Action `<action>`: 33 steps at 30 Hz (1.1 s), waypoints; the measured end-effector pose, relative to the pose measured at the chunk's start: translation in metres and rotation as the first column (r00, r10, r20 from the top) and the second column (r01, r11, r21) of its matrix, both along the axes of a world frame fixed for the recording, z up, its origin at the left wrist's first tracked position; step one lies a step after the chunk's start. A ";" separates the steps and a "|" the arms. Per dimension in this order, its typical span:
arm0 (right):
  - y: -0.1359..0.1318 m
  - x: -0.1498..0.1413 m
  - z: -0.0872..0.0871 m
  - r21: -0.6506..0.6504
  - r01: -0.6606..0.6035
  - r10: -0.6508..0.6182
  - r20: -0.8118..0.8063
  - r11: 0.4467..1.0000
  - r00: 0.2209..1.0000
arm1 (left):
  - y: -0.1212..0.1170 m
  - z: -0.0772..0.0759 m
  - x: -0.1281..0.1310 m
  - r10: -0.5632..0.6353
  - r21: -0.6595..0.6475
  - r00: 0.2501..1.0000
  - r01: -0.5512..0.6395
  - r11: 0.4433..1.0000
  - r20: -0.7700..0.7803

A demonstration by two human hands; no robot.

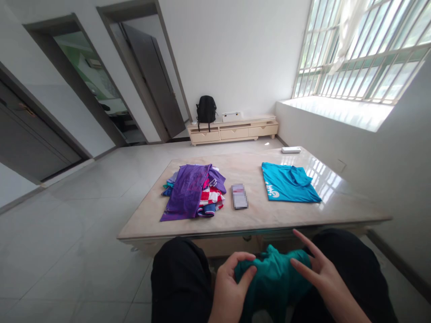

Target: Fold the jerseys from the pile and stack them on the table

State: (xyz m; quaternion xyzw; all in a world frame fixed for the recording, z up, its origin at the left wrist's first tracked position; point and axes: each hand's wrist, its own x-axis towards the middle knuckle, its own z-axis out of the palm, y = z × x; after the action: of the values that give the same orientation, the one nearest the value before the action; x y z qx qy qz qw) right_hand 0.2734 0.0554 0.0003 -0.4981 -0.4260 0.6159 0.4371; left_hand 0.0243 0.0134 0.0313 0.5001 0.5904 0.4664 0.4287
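A black backpack (206, 110) sits on the low cabinet (233, 129) (against the far wall).

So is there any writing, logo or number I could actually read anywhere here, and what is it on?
White print on the blue shirt lying on the table: seen sideways, too small to read.
Small flat item mid-table: blurred out, unreadable.
Teal garment between the left hand and right hand: no text visible.

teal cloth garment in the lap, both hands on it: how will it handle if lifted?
The teal cloth garment is bunched and creased between the left hand and right hand, so it is probably floppy and would sag from any grip point. It looks thin, so likely light. Soft folds suggest it would drape rather than slip away or roll.
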 end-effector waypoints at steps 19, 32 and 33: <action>0.001 0.002 -0.020 0.332 -0.311 0.010 0.669 0.890 0.743 | 0.001 -0.022 -0.006 -0.044 0.060 0.994 0.050 0.997 -0.097; -0.008 -0.004 -0.009 0.336 -0.407 0.105 0.648 0.850 0.754 | 0.000 -0.013 -0.003 0.009 0.087 0.999 -0.006 0.996 -0.039; -0.009 -0.004 -0.009 0.333 -0.420 0.116 0.652 0.844 0.749 | 0.000 -0.012 -0.002 0.013 0.085 0.999 -0.011 0.996 -0.029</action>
State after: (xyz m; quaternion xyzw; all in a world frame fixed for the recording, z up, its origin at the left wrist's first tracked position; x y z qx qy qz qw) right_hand 0.2694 0.0462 -0.0084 -0.4820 -0.7457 0.3609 0.2853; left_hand 0.0224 0.0134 0.0189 0.5210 0.5794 0.4862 0.3956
